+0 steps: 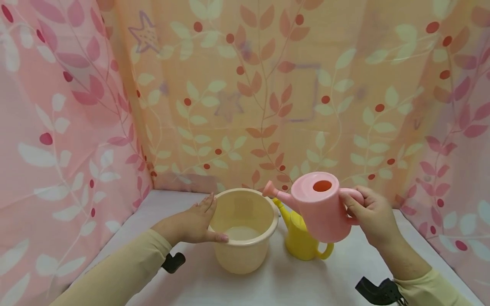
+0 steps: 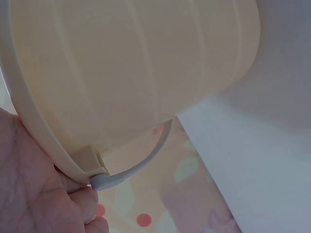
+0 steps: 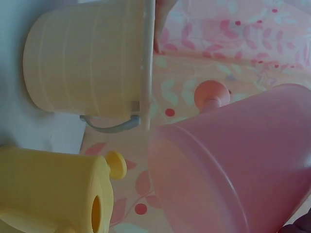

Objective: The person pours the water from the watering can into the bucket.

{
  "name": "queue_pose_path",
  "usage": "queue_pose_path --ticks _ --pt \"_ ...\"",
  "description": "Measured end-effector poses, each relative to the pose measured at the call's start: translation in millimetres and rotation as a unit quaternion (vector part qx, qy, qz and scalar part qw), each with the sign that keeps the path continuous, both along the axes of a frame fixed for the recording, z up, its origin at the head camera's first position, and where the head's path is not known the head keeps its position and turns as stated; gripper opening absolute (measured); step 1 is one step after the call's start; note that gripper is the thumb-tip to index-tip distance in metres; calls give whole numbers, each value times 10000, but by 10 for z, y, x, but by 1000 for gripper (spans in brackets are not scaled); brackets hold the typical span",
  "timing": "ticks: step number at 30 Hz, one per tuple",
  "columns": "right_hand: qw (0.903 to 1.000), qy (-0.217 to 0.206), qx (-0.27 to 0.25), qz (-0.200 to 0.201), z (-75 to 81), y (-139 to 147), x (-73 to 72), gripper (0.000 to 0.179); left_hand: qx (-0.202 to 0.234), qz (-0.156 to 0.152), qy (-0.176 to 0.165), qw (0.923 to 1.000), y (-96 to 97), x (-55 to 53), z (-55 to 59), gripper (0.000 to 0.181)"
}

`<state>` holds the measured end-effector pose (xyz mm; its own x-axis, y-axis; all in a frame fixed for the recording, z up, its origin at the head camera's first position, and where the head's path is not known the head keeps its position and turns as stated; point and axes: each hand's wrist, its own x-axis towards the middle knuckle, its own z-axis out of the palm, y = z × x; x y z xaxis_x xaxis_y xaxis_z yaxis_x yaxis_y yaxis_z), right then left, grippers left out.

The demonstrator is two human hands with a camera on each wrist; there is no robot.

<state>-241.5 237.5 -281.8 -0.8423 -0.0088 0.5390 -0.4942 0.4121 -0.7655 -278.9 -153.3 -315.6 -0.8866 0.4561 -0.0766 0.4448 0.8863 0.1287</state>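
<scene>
My right hand (image 1: pixel 377 216) grips the handle of a pink watering can (image 1: pixel 325 216), holding it up off the table with its spout pointing left, the sprinkler head near the bucket's right rim. My left hand (image 1: pixel 191 221) rests on the left rim of a cream bucket (image 1: pixel 242 257), thumb spread along the near edge and fingers extended toward the far side. In the left wrist view the palm (image 2: pixel 29 189) lies against the rim, near the grey bail handle (image 2: pixel 146 162). Behind the pink can, partly hidden, a yellow watering can (image 1: pixel 300 244) stands on the table.
The white table (image 1: pixel 191 280) is enclosed by patterned curtains: a pink one (image 1: pixel 65 170) at left, an orange one (image 1: pixel 260 85) at the back and another pink one (image 1: pixel 455 170) at right. Black wrist camera mounts (image 1: pixel 379 291) sit on both forearms.
</scene>
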Motion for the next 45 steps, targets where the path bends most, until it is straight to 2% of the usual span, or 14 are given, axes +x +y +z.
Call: queue_pose_path --ticks 9,14,19,26,34,45 --pt "9997 -178 120 111 39 -53 23 16 63 -124 11 9999 3 3 28 120" --pt "9995 -144 14 270 51 -73 10 11 1 -81 -5 10000 -5 12 55 120" --pt "9990 -107 120 415 43 -92 3 10 -40 -47 23 10000 -20 24 48 119" --pt "9982 -150 521 269 71 -92 0 14 9 -158 159 9997 -24 6 68 119" --pt "9958 -251 881 87 98 -106 -12 18 26 -136 86 9999 -6 9 85 119" --pt "9949 -314 931 212 75 -112 -36 17 80 -129 64 9999 -8 18 17 119"
